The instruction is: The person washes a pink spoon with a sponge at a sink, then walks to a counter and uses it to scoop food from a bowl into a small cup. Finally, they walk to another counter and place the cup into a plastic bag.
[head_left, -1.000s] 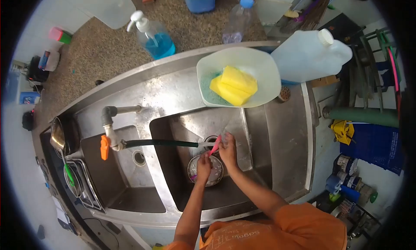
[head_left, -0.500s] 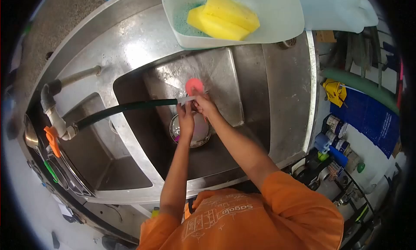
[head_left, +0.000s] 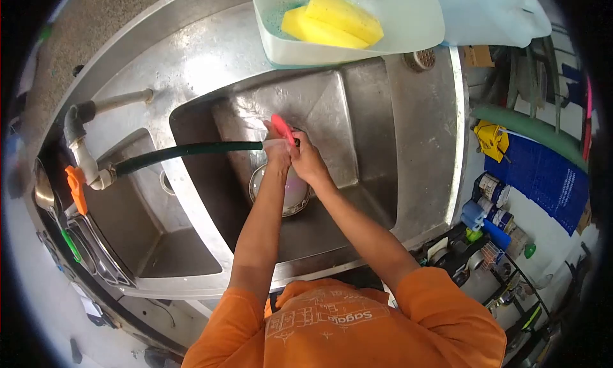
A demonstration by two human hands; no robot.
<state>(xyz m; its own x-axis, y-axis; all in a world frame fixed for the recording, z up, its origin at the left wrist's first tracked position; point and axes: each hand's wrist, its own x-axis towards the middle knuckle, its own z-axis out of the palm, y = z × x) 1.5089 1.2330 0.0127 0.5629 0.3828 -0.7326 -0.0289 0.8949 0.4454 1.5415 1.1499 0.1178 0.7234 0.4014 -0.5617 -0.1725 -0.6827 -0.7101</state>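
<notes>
Head cam: one pink plastic piece (head_left: 282, 128) is held low over the bigger basin of the sink (head_left: 383, 112), clenched between the left hand (head_left: 276, 152) and right hand (head_left: 310, 165) at the tip of the one green hose (head_left: 191, 151). One steel bowl (head_left: 290, 199) is parked right underneath. Two yellow sponges (head_left: 338, 17) are sat in one white tub (head_left: 415, 23) with bluish suds, up on the rim.

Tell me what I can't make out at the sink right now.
Head view only:
- Pink item: small and edge-on, so what it is stays unclear.
- Left hand and right hand: pressed together, so which fingers grip it is hidden.
- Bowl: mostly covered by both wrists.
- Hose: tip hidden behind the left hand; no water flow can be made out.
- Tub and jug: cut off by the top edge.
</notes>
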